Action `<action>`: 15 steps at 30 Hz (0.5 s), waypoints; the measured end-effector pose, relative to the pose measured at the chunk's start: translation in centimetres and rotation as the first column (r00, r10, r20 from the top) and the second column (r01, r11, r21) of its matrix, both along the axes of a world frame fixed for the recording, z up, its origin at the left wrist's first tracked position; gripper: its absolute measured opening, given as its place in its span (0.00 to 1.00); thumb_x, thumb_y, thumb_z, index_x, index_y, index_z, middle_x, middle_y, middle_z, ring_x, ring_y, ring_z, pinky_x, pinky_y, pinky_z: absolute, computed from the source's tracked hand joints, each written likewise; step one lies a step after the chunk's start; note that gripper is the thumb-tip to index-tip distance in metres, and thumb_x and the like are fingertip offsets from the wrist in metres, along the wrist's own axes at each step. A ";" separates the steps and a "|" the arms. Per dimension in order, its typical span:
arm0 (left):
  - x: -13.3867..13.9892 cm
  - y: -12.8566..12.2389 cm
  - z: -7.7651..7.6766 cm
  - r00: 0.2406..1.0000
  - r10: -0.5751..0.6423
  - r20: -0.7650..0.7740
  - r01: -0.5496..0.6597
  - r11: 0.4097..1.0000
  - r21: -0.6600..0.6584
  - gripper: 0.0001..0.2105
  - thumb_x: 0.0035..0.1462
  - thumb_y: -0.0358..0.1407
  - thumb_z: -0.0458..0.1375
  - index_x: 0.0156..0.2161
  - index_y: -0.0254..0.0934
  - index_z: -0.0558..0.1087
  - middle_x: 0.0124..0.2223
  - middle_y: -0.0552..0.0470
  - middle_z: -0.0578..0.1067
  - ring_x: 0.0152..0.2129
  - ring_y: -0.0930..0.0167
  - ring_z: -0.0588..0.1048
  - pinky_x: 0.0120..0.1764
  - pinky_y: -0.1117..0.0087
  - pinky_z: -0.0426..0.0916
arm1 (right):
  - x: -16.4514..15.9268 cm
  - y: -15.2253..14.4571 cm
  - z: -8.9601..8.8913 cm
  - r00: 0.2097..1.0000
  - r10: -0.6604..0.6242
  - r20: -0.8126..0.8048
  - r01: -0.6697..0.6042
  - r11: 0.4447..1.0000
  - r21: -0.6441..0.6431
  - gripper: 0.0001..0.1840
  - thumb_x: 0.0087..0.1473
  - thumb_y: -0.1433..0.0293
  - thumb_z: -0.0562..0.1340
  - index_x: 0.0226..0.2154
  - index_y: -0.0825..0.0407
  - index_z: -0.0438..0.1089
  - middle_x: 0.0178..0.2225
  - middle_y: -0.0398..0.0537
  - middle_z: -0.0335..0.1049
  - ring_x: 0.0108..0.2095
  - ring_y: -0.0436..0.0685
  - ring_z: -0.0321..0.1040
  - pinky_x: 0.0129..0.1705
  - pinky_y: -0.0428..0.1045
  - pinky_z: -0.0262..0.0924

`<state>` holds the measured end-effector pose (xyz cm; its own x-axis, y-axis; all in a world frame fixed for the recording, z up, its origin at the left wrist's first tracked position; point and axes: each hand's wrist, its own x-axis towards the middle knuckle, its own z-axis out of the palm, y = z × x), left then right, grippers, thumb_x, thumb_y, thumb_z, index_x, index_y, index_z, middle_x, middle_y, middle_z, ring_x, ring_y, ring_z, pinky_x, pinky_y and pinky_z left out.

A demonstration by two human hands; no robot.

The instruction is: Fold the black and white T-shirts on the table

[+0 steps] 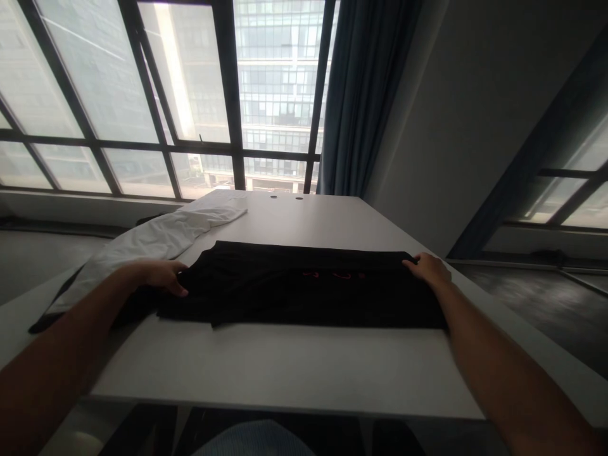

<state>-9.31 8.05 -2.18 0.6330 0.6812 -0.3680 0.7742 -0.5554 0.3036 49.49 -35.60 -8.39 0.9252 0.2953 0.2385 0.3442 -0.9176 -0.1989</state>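
A black garment [304, 291] with small red marks lies in a long folded strip across the white table [294, 367]. It looks like a T-shirt folded lengthwise. My left hand [164, 277] pinches its left end near the upper corner, thumb toward me. At the opposite end, my right hand [427, 269] grips the far right corner between thumb and fingers. The cloth stretches nearly flat between both hands, its left end uneven in outline. Part of the right edge is hidden by my forearm.
A white garment [156, 237] lies along the table's left side, with dark cloth [137, 307] beneath and beside it. Two round dark holes [286, 197] mark the far end. Windows [280, 82] and a blue curtain [365, 95] stand behind.
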 end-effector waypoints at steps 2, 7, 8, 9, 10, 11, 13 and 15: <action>-0.5 0.0 -0.1 1.000 0.024 0.009 -0.024 0.999 -0.046 0.45 0.27 0.55 0.71 0.55 0.37 0.76 0.42 0.42 0.82 0.37 0.53 0.81 0.40 0.60 0.77 | -0.1 -0.6 0.6 0.999 0.029 0.029 -0.029 1.000 0.001 0.25 0.56 0.52 0.64 0.49 0.52 0.76 0.47 0.61 0.78 0.49 0.71 0.75 0.46 0.59 0.69; 0.2 -1.1 -0.7 0.984 -0.028 0.179 0.005 0.992 0.128 0.45 0.34 0.69 0.61 0.51 0.37 0.78 0.47 0.40 0.81 0.43 0.54 0.79 0.46 0.61 0.73 | -1.4 -2.9 2.5 0.936 0.323 -0.138 -0.318 0.946 0.061 0.22 0.56 0.51 0.63 0.39 0.51 0.79 0.44 0.56 0.80 0.48 0.67 0.75 0.51 0.56 0.67; 0.5 -1.5 -0.9 0.983 -0.058 0.176 0.036 0.991 0.128 0.42 0.36 0.70 0.59 0.47 0.37 0.79 0.45 0.41 0.81 0.43 0.54 0.79 0.46 0.62 0.73 | -1.8 -3.3 2.9 0.892 0.395 -0.220 -0.385 0.919 0.088 0.22 0.54 0.50 0.65 0.38 0.51 0.79 0.43 0.54 0.80 0.47 0.65 0.76 0.51 0.54 0.67; 0.7 -1.9 -1.0 0.982 -0.088 0.165 0.070 0.991 0.112 0.40 0.37 0.71 0.59 0.43 0.38 0.80 0.43 0.42 0.82 0.42 0.55 0.79 0.45 0.62 0.73 | -2.3 -3.7 3.2 0.846 0.448 -0.287 -0.435 0.893 0.113 0.22 0.52 0.49 0.67 0.37 0.50 0.80 0.42 0.52 0.81 0.47 0.65 0.76 0.52 0.54 0.67; 0.9 -2.2 -1.2 0.982 -0.110 0.154 0.096 0.991 0.096 0.38 0.37 0.70 0.59 0.40 0.38 0.80 0.42 0.43 0.82 0.41 0.55 0.79 0.44 0.63 0.73 | -2.7 -3.9 3.4 0.812 0.479 -0.334 -0.465 0.876 0.126 0.23 0.48 0.49 0.69 0.36 0.49 0.80 0.41 0.51 0.81 0.47 0.65 0.76 0.52 0.53 0.67; 1.0 -2.4 -1.3 0.982 -0.120 0.147 0.108 0.990 0.087 0.36 0.37 0.70 0.60 0.38 0.39 0.80 0.40 0.45 0.82 0.40 0.56 0.79 0.44 0.64 0.73 | -3.1 -4.0 3.6 0.797 0.487 -0.359 -0.475 0.871 0.128 0.24 0.44 0.48 0.71 0.36 0.49 0.80 0.41 0.50 0.81 0.47 0.65 0.75 0.51 0.54 0.67; 1.1 -2.7 -1.6 0.984 -0.108 0.141 0.096 0.991 0.091 0.34 0.33 0.67 0.63 0.35 0.40 0.79 0.38 0.47 0.82 0.38 0.57 0.79 0.42 0.64 0.73 | -3.8 -4.1 3.9 0.806 0.466 -0.365 -0.461 0.881 0.109 0.27 0.37 0.47 0.74 0.34 0.49 0.80 0.38 0.50 0.81 0.45 0.66 0.76 0.50 0.54 0.68; 1.1 -2.8 -1.6 0.989 -0.085 0.120 0.076 0.994 0.085 0.32 0.31 0.66 0.64 0.34 0.39 0.78 0.36 0.47 0.81 0.36 0.57 0.79 0.39 0.65 0.72 | -4.1 -4.1 4.1 0.808 0.460 -0.369 -0.459 0.883 0.096 0.27 0.34 0.46 0.74 0.31 0.50 0.79 0.35 0.49 0.80 0.43 0.66 0.76 0.48 0.54 0.68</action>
<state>-8.23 5.29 -3.81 0.7240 0.6502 -0.2305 0.6854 -0.6406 0.3461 45.38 -39.71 -4.31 0.6999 0.7082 -0.0924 0.6257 -0.6704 -0.3987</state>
